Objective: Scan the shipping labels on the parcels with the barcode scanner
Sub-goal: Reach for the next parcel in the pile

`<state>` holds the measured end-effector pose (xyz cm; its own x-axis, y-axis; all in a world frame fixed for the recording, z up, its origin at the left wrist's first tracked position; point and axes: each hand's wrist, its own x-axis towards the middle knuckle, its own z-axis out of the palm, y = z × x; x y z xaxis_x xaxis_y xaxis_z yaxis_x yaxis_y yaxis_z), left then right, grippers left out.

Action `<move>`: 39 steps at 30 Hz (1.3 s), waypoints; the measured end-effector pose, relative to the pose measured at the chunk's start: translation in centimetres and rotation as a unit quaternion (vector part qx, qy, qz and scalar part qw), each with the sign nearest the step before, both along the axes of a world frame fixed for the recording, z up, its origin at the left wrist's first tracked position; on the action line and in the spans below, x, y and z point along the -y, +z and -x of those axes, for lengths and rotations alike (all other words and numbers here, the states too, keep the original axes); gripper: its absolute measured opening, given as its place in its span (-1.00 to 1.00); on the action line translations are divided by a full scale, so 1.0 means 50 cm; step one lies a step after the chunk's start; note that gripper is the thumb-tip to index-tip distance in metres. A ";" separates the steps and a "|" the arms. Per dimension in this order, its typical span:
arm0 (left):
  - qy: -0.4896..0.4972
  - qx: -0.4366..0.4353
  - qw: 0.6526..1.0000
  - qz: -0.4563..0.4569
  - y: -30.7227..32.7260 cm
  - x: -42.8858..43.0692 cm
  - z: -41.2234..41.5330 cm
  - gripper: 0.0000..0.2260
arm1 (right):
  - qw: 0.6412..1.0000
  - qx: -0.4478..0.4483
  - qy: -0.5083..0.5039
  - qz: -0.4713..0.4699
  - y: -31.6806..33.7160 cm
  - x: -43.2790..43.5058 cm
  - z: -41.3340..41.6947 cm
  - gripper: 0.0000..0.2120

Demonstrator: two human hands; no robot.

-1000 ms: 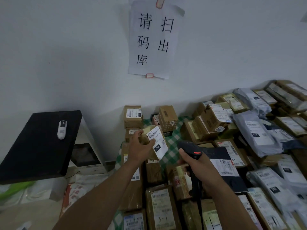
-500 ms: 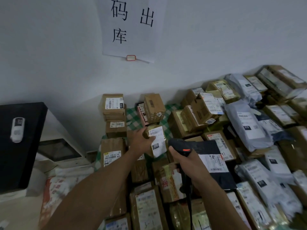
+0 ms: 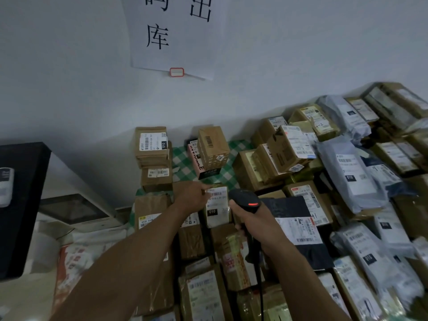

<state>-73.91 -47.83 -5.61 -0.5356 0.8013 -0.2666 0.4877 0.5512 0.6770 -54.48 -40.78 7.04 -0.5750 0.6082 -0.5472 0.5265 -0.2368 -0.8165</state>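
The small parcel [image 3: 218, 218] has sunk to frame centre since before, the left hand [image 3: 191, 199] pinching its top edge (its label [image 3: 216, 198] reads 010). The right hand [image 3: 257, 222] holds the barcode scanner [image 3: 244, 199] in a full grip just right of it; the wall sign [image 3: 176, 42] shows 出库.

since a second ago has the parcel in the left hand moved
Yes: the parcel has come down, now farther below the upright box.
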 end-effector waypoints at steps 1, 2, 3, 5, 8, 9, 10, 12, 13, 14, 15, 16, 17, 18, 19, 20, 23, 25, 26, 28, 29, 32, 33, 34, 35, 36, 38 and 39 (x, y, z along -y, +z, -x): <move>-0.007 -0.027 1.000 0.013 -0.004 -0.001 0.003 -0.68 | 1.000 -0.004 -0.002 0.002 -0.001 -0.001 0.002 -0.86; -0.015 -0.044 0.998 0.032 -0.008 -0.001 0.003 -0.67 | 1.000 -0.010 -0.003 0.005 -0.001 0.000 0.003 -0.89; -0.023 -0.042 0.997 0.058 -0.016 0.000 -0.001 -0.64 | 1.000 -0.015 -0.004 0.005 -0.001 0.001 0.002 -0.91; -0.059 -0.019 0.991 0.120 -0.027 0.004 -0.011 -0.56 | 1.000 -0.021 -0.012 0.009 0.001 0.000 0.006 -0.94; -0.094 -0.030 0.985 0.143 -0.034 0.009 -0.021 -0.45 | 0.999 -0.019 -0.023 0.014 0.008 -0.005 0.010 -0.90; -0.071 -0.036 0.989 0.122 -0.030 0.011 -0.023 -0.44 | 1.000 -0.018 -0.022 0.012 0.008 -0.008 0.010 -0.86; -0.028 -0.043 0.995 0.085 -0.025 0.011 -0.022 -0.44 | 0.999 -0.017 -0.025 0.012 0.009 -0.010 0.011 -0.84; 0.089 -0.065 0.994 0.003 0.000 -0.002 -0.016 -0.49 | 0.999 -0.019 -0.037 0.020 0.015 -0.016 0.010 -0.84; 0.144 -0.065 0.987 -0.036 0.016 -0.016 -0.008 -0.48 | 0.999 -0.024 -0.041 0.023 0.019 -0.022 0.011 -0.85; 0.191 -0.041 0.978 -0.069 0.037 -0.035 0.003 -0.44 | 0.998 -0.029 -0.045 0.021 0.025 -0.029 0.011 -0.83; 0.234 0.002 0.967 -0.097 0.063 -0.057 0.016 -0.36 | 0.998 -0.033 -0.048 0.016 0.030 -0.037 0.012 -0.81; 0.270 0.052 0.954 -0.115 0.083 -0.080 0.029 -0.27 | 0.998 -0.036 -0.050 0.012 0.034 -0.044 0.011 -0.79; 0.292 0.091 0.944 -0.126 0.100 -0.103 0.044 -0.22 | 0.998 -0.042 -0.050 0.010 0.036 -0.052 0.010 -0.77; 0.299 0.115 0.939 -0.122 0.113 -0.123 0.054 -0.19 | 0.998 -0.047 -0.049 0.010 0.037 -0.058 0.010 -0.76; 0.301 0.133 0.938 -0.112 0.119 -0.142 0.063 -0.18 | 0.998 -0.048 -0.045 0.009 0.037 -0.063 0.009 -0.74; 0.306 0.145 0.936 -0.099 0.120 -0.157 0.070 -0.17 | 0.998 -0.046 -0.040 0.006 0.037 -0.067 0.008 -0.74; 0.324 0.182 0.925 -0.079 0.117 -0.185 0.077 -0.23 | 0.999 -0.035 -0.034 0.002 0.033 -0.078 0.007 -0.73; 0.322 0.199 0.920 -0.095 0.104 -0.191 0.073 -0.37 | 0.999 -0.029 -0.026 -0.001 0.027 -0.082 0.008 -0.71; 0.324 0.218 0.915 -0.105 0.098 -0.191 0.070 -0.38 | 0.999 -0.027 -0.022 0.000 0.024 -0.085 0.009 -0.72; 0.320 0.261 0.904 -0.105 0.079 -0.189 0.068 -0.26 | 0.999 -0.027 -0.021 0.004 0.017 -0.089 0.013 -0.77; 0.311 0.277 0.904 -0.097 0.068 -0.188 0.069 -0.16 | 0.999 -0.027 -0.024 0.006 0.013 -0.092 0.016 -0.79; 0.280 0.341 0.895 -0.068 0.024 -0.183 0.073 0.12 | 0.999 -0.025 -0.033 0.010 -0.003 -0.099 0.020 -0.77; 0.263 0.363 0.891 -0.073 0.006 -0.180 0.073 0.14 | 0.999 -0.026 -0.034 0.012 -0.005 -0.099 0.021 -0.76; 0.252 0.382 0.885 -0.083 -0.008 -0.176 0.071 0.09 | 0.999 -0.028 -0.033 0.012 -0.007 -0.100 0.022 -0.75; 0.247 0.396 0.879 -0.096 -0.008 -0.171 0.068 -0.01 | 0.999 -0.028 -0.031 0.009 -0.005 -0.099 0.023 -0.76; 0.249 0.412 0.869 -0.113 0.002 -0.166 0.063 -0.10 | 0.999 -0.026 -0.026 0.006 -0.005 -0.099 0.023 -0.76; 0.264 0.460 0.834 -0.153 0.018 -0.166 0.061 -0.18 | 1.000 -0.022 -0.016 0.002 -0.005 -0.100 0.024 -0.77; 0.270 0.481 0.816 -0.171 0.025 -0.167 0.061 -0.21 | 1.000 -0.019 -0.014 0.003 -0.004 -0.100 0.023 -0.77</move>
<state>-76.95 -39.49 -4.38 -0.5105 0.6331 -0.5819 -0.6124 0.2074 0.7628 -55.62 -35.77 6.84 -0.5783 0.6211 -0.5290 0.4872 -0.2572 -0.8346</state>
